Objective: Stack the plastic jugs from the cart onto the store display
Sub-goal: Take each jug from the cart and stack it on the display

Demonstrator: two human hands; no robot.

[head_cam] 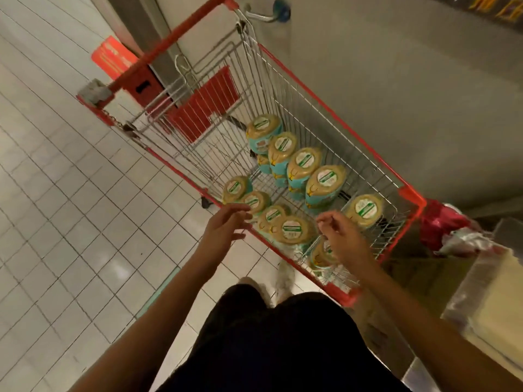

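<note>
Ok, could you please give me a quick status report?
Left hand open, right hand loosely curled, both empty. Jugs in cart, none gripped. Nothing blocking.

The cart [339, 121] has silver wire walls, a red rim, a red handle [169, 43] and a red slatted flap [203, 106]. Inside the cart, the jugs [314, 190] are tan and teal with white-green stickers [327, 176]. Under the cart, pale floor tiles [70, 222] form a dark-lined grid.
</note>
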